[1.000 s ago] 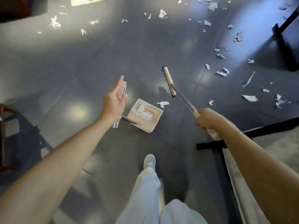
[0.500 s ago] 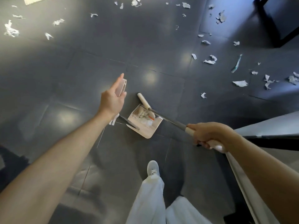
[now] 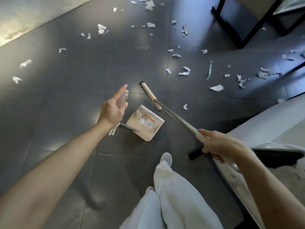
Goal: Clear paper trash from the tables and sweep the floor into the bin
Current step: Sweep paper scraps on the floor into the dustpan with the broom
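A dark tiled floor (image 3: 69, 100) is marked by glare; a black table frame (image 3: 245, 37) is seen upper right, a sunlit strip (image 3: 24, 17) upper left.

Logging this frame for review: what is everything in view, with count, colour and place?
paper scraps: many, white, plus one greenish strip, scattered over the far floor
dustpan: one, cream, on the floor at centre, white scraps inside
broom: one, cream head, dark bristles, metal shaft, head just beyond the dustpan
floor: dark grey tiles
table frame: black, top right
tabletop: pale, right edge
left hand: holds the dustpan's upright handle
right hand: grips the broom's handle
legs: two, white trousers, one white shoe, bottom centre
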### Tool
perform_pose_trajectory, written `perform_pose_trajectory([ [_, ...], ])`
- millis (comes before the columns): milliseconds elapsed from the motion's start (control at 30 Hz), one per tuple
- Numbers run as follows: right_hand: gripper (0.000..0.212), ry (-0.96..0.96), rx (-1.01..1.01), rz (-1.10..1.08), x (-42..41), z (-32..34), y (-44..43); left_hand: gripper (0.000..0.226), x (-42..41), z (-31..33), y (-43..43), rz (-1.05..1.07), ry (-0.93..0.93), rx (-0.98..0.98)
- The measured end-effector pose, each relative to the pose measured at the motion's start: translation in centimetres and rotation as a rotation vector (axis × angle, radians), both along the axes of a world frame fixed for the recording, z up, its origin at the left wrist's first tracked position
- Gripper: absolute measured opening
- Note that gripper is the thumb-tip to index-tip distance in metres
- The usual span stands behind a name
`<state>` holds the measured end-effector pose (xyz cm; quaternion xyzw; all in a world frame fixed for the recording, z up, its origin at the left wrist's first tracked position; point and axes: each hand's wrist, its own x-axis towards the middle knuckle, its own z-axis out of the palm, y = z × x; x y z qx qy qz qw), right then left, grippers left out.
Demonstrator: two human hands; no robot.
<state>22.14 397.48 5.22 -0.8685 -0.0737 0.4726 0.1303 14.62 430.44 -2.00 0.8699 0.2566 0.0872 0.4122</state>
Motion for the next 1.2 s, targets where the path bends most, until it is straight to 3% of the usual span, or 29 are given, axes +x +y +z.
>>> perform_pose_trajectory([
  [233, 0.017, -0.094, -0.042, -0.286, 4.2, -0.8, -2.0, 0.065, 10.3, -0.1, -2.1, -0.229, -0.012, -0.012],
  [433, 0.021, 0.040, -0.099, -0.476, 7.3, -4.6, -2.2, 0.066, 17.5, -0.8, -4.5, -0.438, 0.028, 0.115],
  [533, 0.024, 0.146, -0.085, -0.724, 7.5, -5.9, -2.0, 0.066, 20.5, -1.0, -4.5, -0.514, 0.009, 0.083],
  [833, 0.050, 0.147, -0.179, -0.563, 11.0, -5.0, 2.7, 0.065, 27.7, -0.7, -3.1, -0.609, 0.044, 0.122],
  [967, 0.064, 0.211, -0.226, -0.436, 11.4, -3.6, 4.0, 0.065, 30.2, -0.7, -3.5, -0.611, 0.047, 0.052],
  [1200, 0.063, 0.252, -0.071, -0.631, 12.8, -0.1, 0.7, 0.066, 33.2, -0.9, -3.4, -0.630, 0.069, -0.027],
])
